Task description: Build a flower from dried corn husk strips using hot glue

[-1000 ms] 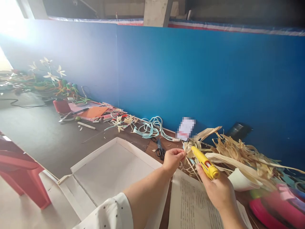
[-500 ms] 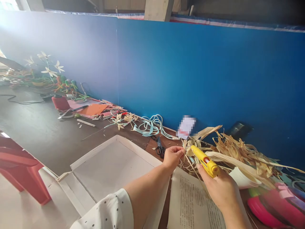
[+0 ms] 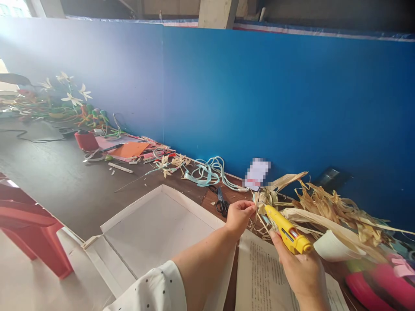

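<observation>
My right hand (image 3: 300, 265) is wrapped around a yellow hot glue gun (image 3: 287, 229), its nozzle pointing up and left. Just left of that nozzle, the thumb and fingers of my left hand (image 3: 240, 216) pinch a small pale piece of dried corn husk (image 3: 258, 199). Whether nozzle and husk touch, I cannot tell. Behind my hands lies a heap of dried corn husks (image 3: 337, 207). Black-handled scissors (image 3: 222, 203) rest beyond my left hand. A printed sheet (image 3: 259, 268) lies beneath my right forearm.
An open white box lid (image 3: 152, 220) lies left of my forearm. Pale blue cord (image 3: 207, 170), husk flowers (image 3: 167, 164), orange paper (image 3: 131, 150) and a red spool (image 3: 86, 141) line the blue partition (image 3: 259, 95). A white cup (image 3: 337, 246) is tipped at right. A red stool (image 3: 35, 233) stands left.
The glue gun has shifted slightly right and toward me, its nozzle a little lower. My left hand keeps its pinch. The whole view has moved slightly.
</observation>
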The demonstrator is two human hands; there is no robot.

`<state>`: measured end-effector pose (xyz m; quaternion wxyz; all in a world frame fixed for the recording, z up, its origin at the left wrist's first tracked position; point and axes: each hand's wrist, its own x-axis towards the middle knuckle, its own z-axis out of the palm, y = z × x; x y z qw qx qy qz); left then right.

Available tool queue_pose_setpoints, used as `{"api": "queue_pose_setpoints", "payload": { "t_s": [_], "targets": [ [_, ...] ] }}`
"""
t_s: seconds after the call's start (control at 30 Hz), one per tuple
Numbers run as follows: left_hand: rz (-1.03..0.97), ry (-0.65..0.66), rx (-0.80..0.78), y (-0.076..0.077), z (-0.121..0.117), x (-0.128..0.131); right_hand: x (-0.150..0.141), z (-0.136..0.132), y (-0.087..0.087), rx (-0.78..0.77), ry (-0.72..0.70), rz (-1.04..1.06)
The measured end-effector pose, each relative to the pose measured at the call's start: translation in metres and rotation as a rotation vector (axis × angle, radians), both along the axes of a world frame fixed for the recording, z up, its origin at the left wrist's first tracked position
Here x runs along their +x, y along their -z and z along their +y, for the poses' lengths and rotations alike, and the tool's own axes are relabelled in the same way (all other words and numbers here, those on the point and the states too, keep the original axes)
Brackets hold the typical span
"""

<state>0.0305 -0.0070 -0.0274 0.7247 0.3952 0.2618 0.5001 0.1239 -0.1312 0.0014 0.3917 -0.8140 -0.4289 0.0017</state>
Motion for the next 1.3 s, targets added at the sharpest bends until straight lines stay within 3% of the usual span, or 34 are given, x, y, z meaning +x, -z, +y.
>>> {"api": "queue_pose_setpoints", "payload": {
  "t_s": [0.73,1.03,1.3],
  "targets": [
    [-0.021,0.031,0.011,0.001,-0.001,-0.002,-0.010,-0.002,-0.008,-0.098,0.040,-0.047],
    [-0.006,0.032,0.008,0.000,-0.001,-0.003,-0.002,-0.002,0.003,-0.039,0.001,-0.038],
    [-0.010,0.033,0.019,0.000,-0.001,-0.004,-0.002,-0.002,0.002,-0.063,0.007,-0.042]
  ]
}}
